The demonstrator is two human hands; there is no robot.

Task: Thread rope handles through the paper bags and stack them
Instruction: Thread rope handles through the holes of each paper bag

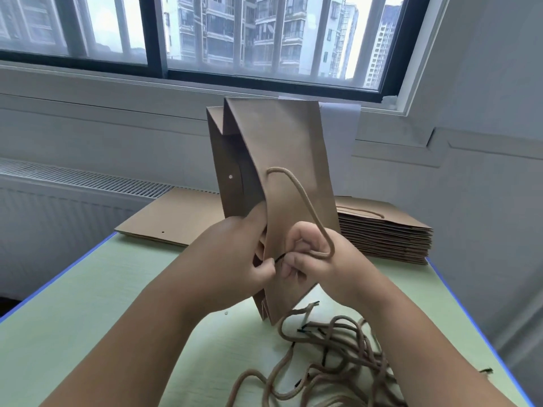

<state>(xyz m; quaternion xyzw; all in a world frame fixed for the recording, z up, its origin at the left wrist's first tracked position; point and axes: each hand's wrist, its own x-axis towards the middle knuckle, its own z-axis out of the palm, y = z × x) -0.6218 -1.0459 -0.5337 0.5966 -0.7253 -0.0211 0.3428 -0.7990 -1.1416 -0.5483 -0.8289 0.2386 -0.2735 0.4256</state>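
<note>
Gripping the rope handle (pixel 305 201), left hand (pixel 235 254) and right hand (pixel 320 259); paper bag (pixel 288 142) upright, mouth leftward.

Both hands, left hand (pixel 235 254) and right hand (pixel 320 257), pinch a rope handle (pixel 305 201) against an upright paper bag (pixel 282 148) over the desk (pixel 88 295).

L hand (pixel 235 255), R hand (pixel 318 257) (both curled)

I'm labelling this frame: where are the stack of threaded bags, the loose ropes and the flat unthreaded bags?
stack of threaded bags (pixel 390 239): head view, layered side edges.
loose ropes (pixel 349 352): head view, middle of the tangle.
flat unthreaded bags (pixel 176 218): head view, top sheet's bare face.
</note>
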